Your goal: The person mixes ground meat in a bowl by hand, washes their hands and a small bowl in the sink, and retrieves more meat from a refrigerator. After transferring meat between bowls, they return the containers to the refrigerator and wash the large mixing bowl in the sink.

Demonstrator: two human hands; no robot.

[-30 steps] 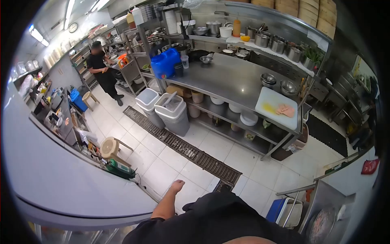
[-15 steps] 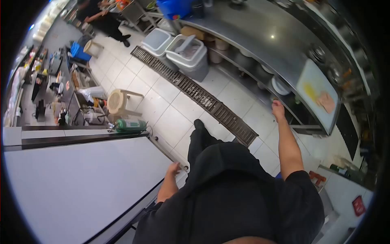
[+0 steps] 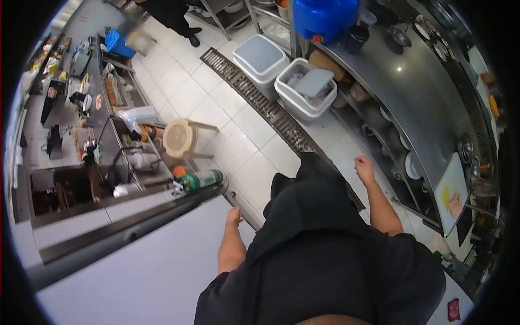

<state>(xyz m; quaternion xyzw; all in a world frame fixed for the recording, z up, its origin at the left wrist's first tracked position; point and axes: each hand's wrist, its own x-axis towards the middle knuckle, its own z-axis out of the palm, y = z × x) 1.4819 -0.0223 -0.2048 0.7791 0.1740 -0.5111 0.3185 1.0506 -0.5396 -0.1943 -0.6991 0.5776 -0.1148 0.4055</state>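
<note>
My right hand (image 3: 364, 168) is loosely curled, empty, near the steel counter (image 3: 420, 95) — my left hand (image 3: 234, 216), empty too, by the white panel (image 3: 141, 265).

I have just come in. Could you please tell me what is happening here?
The camera wearer is in a kitchen aisle, with no object visible in either hand. The left hand is near the edge of a white surface, the right hand towards the steel table. On that table, pale pink food lies on a cutting board. Another person's legs show farther off.
</note>
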